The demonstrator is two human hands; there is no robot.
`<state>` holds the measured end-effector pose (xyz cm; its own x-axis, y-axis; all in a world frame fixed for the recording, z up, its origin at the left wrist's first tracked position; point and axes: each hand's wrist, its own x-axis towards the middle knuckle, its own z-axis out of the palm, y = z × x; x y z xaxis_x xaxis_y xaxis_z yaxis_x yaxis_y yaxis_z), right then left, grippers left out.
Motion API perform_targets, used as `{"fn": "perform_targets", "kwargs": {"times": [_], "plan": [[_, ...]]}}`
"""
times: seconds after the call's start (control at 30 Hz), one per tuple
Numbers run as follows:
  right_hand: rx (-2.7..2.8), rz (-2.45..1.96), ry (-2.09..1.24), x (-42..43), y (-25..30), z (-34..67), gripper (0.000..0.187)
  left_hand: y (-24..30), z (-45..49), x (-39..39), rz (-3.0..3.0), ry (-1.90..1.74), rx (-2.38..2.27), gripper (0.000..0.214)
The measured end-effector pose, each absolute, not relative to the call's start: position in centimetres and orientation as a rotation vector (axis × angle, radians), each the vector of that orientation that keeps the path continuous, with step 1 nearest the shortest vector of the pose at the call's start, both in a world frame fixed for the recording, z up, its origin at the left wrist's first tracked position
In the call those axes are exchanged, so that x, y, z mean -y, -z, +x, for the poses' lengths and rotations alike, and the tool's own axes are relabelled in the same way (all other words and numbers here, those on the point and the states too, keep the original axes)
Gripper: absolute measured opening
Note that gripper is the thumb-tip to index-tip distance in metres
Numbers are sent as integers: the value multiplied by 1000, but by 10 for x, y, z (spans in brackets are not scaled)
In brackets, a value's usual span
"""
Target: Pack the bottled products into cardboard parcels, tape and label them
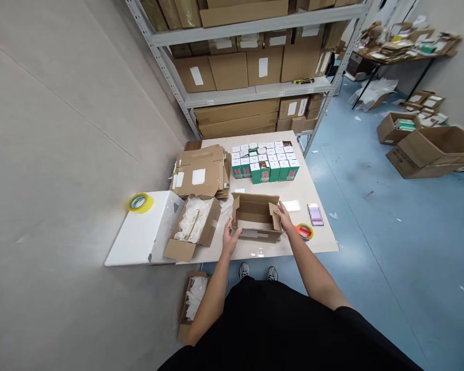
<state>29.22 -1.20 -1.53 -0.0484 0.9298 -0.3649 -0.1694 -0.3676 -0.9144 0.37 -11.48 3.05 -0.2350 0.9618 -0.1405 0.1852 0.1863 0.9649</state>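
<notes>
An open, empty brown cardboard box [255,215] sits near the front edge of the beige table [320,242]. My left hand [230,236] grips its near left corner, fingers curled on the wall. My right hand [283,216] holds the right flap and wall of the same box. Behind the box stand several small green-and-white product cartons [265,163] in rows.
A stack of flattened cardboard [200,172] lies at the left. An open box of white packing bags [193,224] sits beside it. A tape dispenser [304,232] and a small card stack [316,214] lie at the right. Yellow tape [139,202] rests on a white board. Shelving with cartons stands behind.
</notes>
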Motion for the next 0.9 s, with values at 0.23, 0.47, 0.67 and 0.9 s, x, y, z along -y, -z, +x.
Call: {"fn": "perform_targets", "kwargs": {"times": [0.23, 0.47, 0.67, 0.9], "plan": [[931, -1608, -1406, 17, 34, 303, 96, -17, -25, 102, 1183, -1006, -1520, 50], [877, -1663, -1291, 19, 33, 293, 69, 0, -29, 92, 1213, -1062, -1566, 50], [879, -1550, -1378, 54, 26, 301, 65, 7, -37, 88, 1203, -1005, -1663, 78], [1112, -1593, -1178, 72, 46, 285, 83, -23, -53, 29, 1705, -689, -1652, 134]]}}
